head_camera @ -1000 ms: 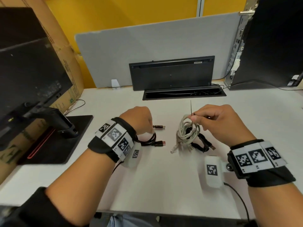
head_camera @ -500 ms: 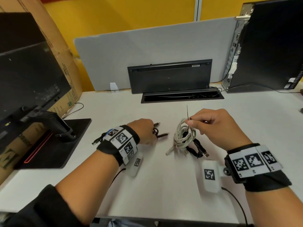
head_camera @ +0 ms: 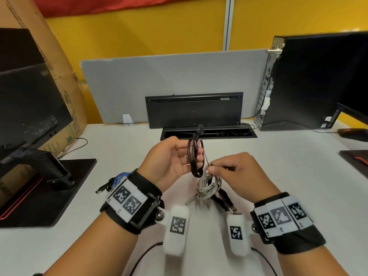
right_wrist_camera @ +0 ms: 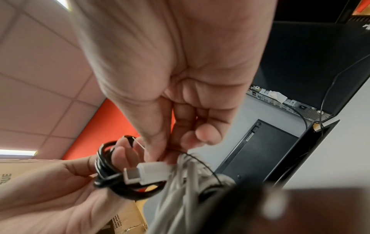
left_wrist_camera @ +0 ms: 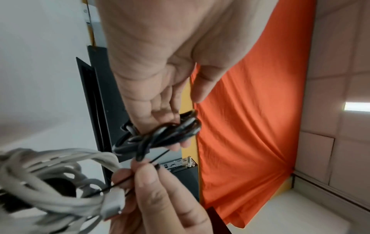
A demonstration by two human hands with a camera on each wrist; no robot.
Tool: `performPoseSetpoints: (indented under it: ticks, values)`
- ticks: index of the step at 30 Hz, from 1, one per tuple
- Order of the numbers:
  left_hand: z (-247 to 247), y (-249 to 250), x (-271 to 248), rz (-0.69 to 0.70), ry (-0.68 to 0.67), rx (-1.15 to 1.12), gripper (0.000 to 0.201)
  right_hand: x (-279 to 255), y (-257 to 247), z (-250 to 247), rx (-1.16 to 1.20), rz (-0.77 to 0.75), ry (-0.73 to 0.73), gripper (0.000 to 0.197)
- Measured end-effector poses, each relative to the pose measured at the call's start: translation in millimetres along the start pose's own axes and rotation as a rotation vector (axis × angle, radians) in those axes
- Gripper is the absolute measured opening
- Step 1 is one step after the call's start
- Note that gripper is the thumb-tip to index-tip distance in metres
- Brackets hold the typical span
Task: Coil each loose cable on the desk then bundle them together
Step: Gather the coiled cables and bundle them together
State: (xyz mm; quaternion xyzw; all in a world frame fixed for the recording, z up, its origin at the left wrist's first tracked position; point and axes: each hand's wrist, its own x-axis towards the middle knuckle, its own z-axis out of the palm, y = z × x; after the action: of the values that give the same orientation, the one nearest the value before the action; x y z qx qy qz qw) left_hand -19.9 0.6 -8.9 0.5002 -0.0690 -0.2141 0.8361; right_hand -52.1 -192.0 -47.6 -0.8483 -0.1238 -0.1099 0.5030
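Black cable coil (head_camera: 194, 156) hangs in the left hand (head_camera: 171, 158) from above, raised over the desk (head_camera: 288, 176); the right hand (head_camera: 235, 172) pinches a thin tie (head_camera: 207, 163) atop the white coil (head_camera: 209, 185). Left wrist: fingers curl round the black loops. Right wrist: blurred, the tie possibly threaded already. Loose loops could spring open if either grip slackens.
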Motion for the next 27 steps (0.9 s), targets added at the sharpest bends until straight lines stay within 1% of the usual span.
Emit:
performPoseSetpoints:
  ticks: [1,3,7,10,11,13,14,15,19,24,27]
  values:
    - [1,0,-2,0.008,-0.018,-0.011,0.039,0,-1,0,-0.008,0.0,-0.002,0.015]
    - [2,-2,-3,0.038,-0.012,0.048,0.042,0,-2,1,-0.035,-0.005,-0.014,0.014]
    - [2,-8,-6,0.078,0.002,0.216,0.028,0,-4,3,-0.069,-0.021,-0.033,0.015]
    - [1,-13,-8,0.097,0.015,0.266,0.025,-1,-8,5,-0.079,-0.025,-0.054,0.015]
    - [2,-15,-8,0.101,0.023,0.277,0.026,-1,-8,5,-0.08,-0.027,-0.058,0.018]
    - [3,-19,-9,0.103,0.046,0.285,0.027,-1,-9,5,-0.1,-0.035,-0.065,0.033]
    - [4,-20,-8,0.111,0.059,0.289,0.025,-1,-9,4,-0.115,-0.037,-0.061,0.042]
    - [5,-22,-8,0.124,0.076,0.301,0.022,-1,-8,4,-0.12,-0.034,-0.057,0.045]
    - [6,-26,-9,0.206,0.142,0.403,0.015,-3,-11,4,-0.054,-0.019,-0.074,0.026]
    - [9,-30,-10,0.334,0.197,0.5,0.014,-2,-11,2,-0.04,-0.005,-0.074,0.023]
    - [9,-32,-10,0.368,0.204,0.493,0.016,-1,-11,0,-0.045,0.006,-0.078,0.023]
